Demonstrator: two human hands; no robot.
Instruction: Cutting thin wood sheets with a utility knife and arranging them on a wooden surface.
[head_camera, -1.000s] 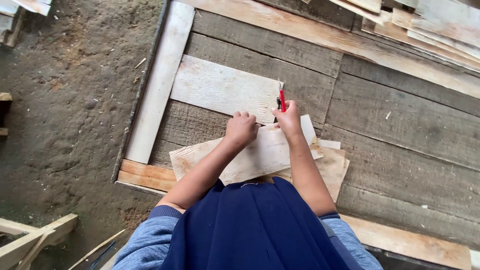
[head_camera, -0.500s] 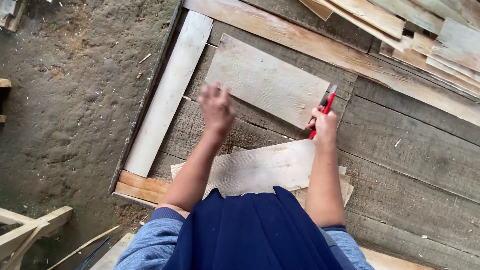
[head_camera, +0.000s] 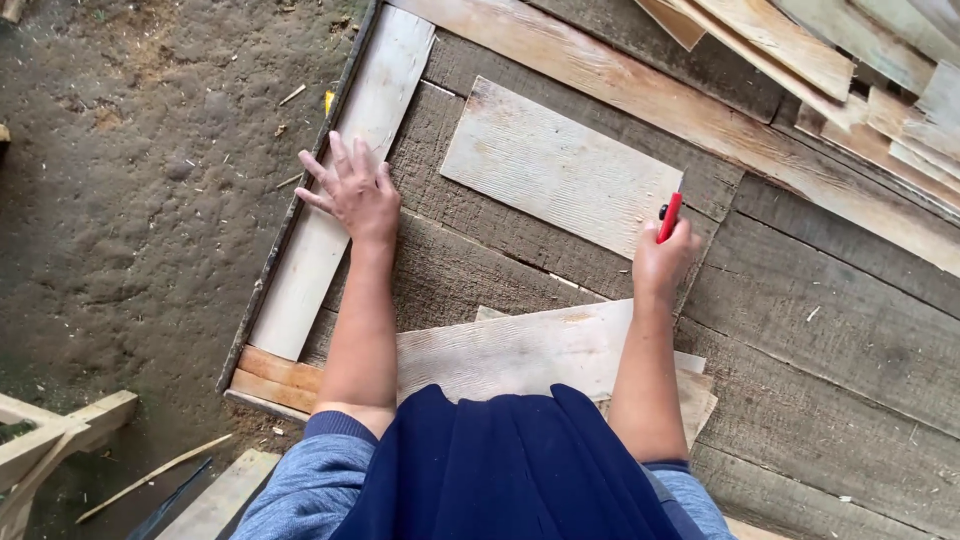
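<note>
My left hand (head_camera: 350, 190) is spread open, fingers apart, resting on or just over a long pale plank (head_camera: 345, 180) at the left side of the wooden platform. My right hand (head_camera: 662, 262) is closed around a red marker or pencil (head_camera: 668, 216), its tip at the right end of a pale rectangular board (head_camera: 555, 165). A wider pale sheet of wood (head_camera: 520, 350) lies in front of me, partly hidden by my dark blue apron.
The platform is made of grey weathered planks (head_camera: 840, 330). Several loose light boards (head_camera: 830, 60) are piled at the upper right. Dirt ground (head_camera: 130, 200) lies to the left, with a small wooden frame (head_camera: 50, 440) at the lower left.
My left hand has lifted off the sheet in front of me and moved left onto the long plank. My right hand with the red marker moved right, to the end of the rectangular board.
</note>
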